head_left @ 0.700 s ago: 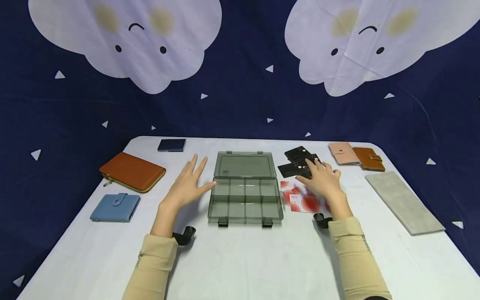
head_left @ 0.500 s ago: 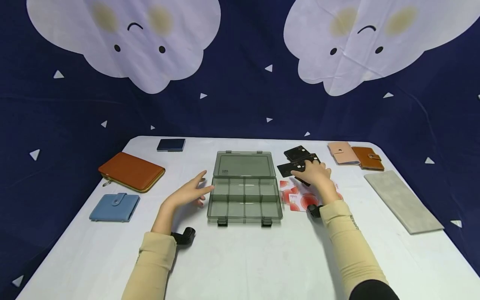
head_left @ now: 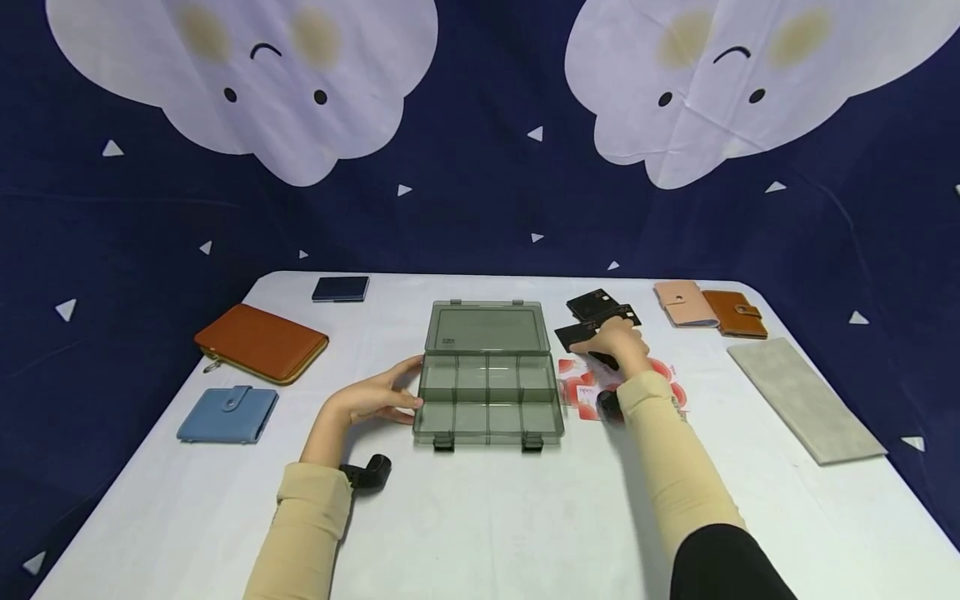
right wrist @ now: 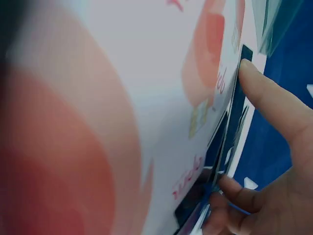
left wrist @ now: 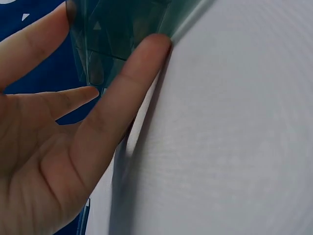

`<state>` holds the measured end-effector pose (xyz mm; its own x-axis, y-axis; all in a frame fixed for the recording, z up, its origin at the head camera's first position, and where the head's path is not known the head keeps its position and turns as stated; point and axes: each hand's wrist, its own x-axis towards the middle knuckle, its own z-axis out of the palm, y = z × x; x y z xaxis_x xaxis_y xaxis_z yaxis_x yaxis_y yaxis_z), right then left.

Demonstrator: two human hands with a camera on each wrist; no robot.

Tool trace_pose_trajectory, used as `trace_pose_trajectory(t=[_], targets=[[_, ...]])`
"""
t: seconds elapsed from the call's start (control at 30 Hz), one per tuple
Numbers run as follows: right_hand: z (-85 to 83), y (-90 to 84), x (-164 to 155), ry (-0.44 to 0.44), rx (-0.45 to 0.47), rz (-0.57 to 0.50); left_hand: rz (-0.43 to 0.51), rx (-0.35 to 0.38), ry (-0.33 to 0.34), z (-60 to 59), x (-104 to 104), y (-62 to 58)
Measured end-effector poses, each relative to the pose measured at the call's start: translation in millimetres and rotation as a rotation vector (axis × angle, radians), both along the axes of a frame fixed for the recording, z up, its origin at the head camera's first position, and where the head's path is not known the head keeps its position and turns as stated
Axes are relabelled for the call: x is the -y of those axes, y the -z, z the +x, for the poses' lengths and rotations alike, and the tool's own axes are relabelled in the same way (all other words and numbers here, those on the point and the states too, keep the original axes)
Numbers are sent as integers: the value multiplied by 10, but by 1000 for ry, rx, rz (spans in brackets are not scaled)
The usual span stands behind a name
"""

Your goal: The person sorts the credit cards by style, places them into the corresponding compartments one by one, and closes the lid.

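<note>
A see-through grey-green divided box (head_left: 487,329) lies with its lid folded back in the middle of the table. My left hand (head_left: 371,398) is at its left side, thumb and fingers spread and fairly straight. In the left wrist view, fingertips (left wrist: 155,45) touch the box wall (left wrist: 117,24). To the right of the box, my right hand (head_left: 622,342) is over several overlapping black cards (head_left: 576,335). Thumb and curled fingers hold a black card (right wrist: 238,98) at opposite ends in the right wrist view. Red-and-white cards (head_left: 587,408) lie nearer, partly under the forearm.
At left are an orange-brown zip wallet (head_left: 262,342), a blue wallet (head_left: 228,414) and a dark flat case (head_left: 341,289). At right lie a pink card holder (head_left: 684,303), a brown one (head_left: 735,314) and a long grey wallet (head_left: 806,400).
My left hand has come down from beside the box to its left wall. My right hand has moved slightly left, its fingers curling down onto the black cards.
</note>
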<state>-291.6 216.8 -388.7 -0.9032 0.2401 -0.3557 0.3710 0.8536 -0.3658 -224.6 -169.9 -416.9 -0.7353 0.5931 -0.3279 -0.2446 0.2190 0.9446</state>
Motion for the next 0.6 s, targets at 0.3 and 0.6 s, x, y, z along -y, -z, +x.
trace_pose_trajectory(t=[0.3,0.6], targets=[[-224,182,-194,82,-153,-368,17,10,7,-31,15,42],[-522,510,-456,46,-235,-817,25,11,10,-23,18,37]])
